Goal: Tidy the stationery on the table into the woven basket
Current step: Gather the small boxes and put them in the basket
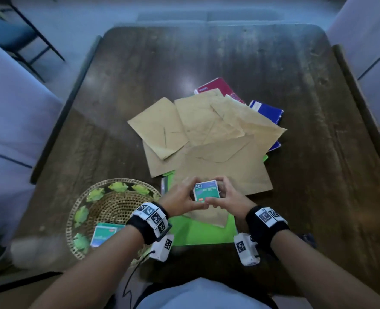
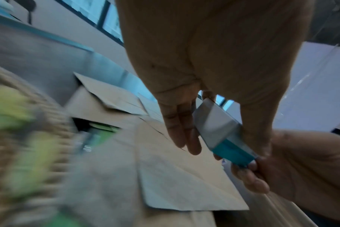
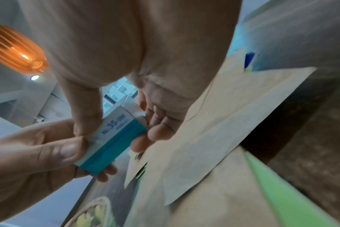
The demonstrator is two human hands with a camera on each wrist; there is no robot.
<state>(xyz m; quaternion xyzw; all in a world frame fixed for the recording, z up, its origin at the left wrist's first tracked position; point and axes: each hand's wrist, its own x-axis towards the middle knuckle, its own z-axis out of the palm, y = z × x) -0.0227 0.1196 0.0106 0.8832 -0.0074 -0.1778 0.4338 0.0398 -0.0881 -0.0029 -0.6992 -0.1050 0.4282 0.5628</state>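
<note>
A small white and teal staple box (image 1: 205,192) is held just above the brown envelopes near the table's front edge. My left hand (image 1: 195,194) pinches its left side between thumb and fingers, and my right hand (image 1: 217,192) pinches its right side. The left wrist view shows the box (image 2: 217,127) between my left fingers (image 2: 182,130) and thumb, with the right hand (image 2: 301,169) gripping its teal end. In the right wrist view the box (image 3: 115,138) reads "No 35". The woven basket (image 1: 117,208) sits front left and holds a similar box (image 1: 105,234).
A loose pile of brown envelopes (image 1: 206,134) covers the middle of the dark wooden table (image 1: 206,59). A red notebook (image 1: 215,85) and a blue notebook (image 1: 267,110) stick out behind it. A green folder (image 1: 202,233) lies under the envelopes near me. Chairs stand left and right.
</note>
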